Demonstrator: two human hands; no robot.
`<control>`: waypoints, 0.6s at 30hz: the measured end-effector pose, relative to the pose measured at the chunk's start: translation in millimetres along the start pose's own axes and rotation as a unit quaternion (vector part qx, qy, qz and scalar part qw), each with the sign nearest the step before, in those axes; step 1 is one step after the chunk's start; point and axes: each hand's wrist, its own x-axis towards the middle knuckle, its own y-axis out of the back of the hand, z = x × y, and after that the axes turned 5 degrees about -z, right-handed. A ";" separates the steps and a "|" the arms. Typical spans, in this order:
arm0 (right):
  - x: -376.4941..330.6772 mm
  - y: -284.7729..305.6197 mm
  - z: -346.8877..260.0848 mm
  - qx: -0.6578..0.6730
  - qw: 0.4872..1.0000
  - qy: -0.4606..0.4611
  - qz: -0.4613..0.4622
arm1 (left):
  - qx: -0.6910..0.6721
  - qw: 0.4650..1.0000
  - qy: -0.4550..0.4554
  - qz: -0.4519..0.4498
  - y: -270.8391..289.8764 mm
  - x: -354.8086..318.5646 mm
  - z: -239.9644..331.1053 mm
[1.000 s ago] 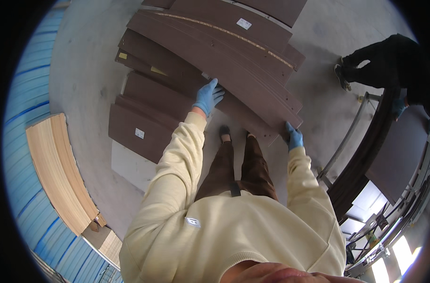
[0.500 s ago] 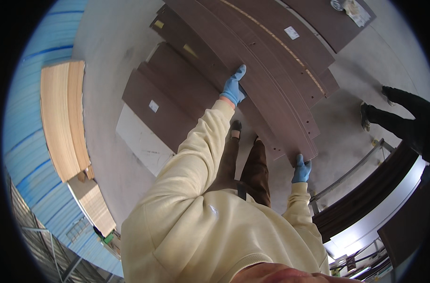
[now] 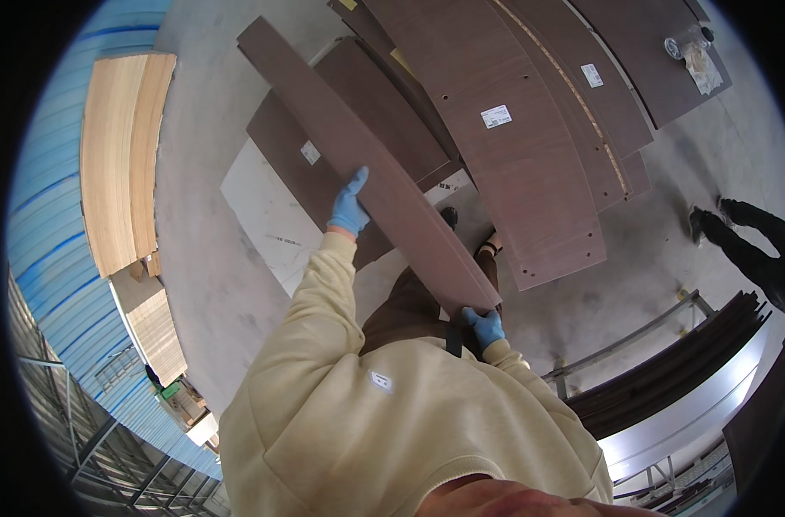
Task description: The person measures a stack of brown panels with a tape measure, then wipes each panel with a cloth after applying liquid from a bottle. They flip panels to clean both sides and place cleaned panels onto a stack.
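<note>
A long, narrow brown board slants across in front of me, raised off the stacks and tipped so that its long edge shows. Halfway along its near-left edge, my left hand, in a blue glove, grips it with the thumb on the face; the other fingers are hidden beneath. At its near end, my right hand, also blue-gloved, is closed round the corner. Right of the held board lies a stack of wide brown panels with drilled holes and a white label.
Left of the board, more brown panels lie on a white sheet. Pale wooden boards are stacked at the far left. At right stand a person's legs, near a metal rack holding dark strips.
The narrow board has come away from the right-hand stack and swung left in both my hands. The labelled panel beneath is now uncovered.
</note>
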 end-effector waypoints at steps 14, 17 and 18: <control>20.6 -23.1 -51.0 -0.094 0.994 -0.031 0.052 | -0.015 1.000 0.008 -0.012 16.2 57.4 5.6; 36.0 -10.4 -39.0 0.006 0.999 -0.037 0.033 | 0.026 1.000 0.007 -0.003 -5.9 76.9 -0.2; 40.8 -6.5 -34.2 0.043 0.997 -0.051 0.035 | 0.042 0.999 0.007 0.006 -12.9 83.8 -1.9</control>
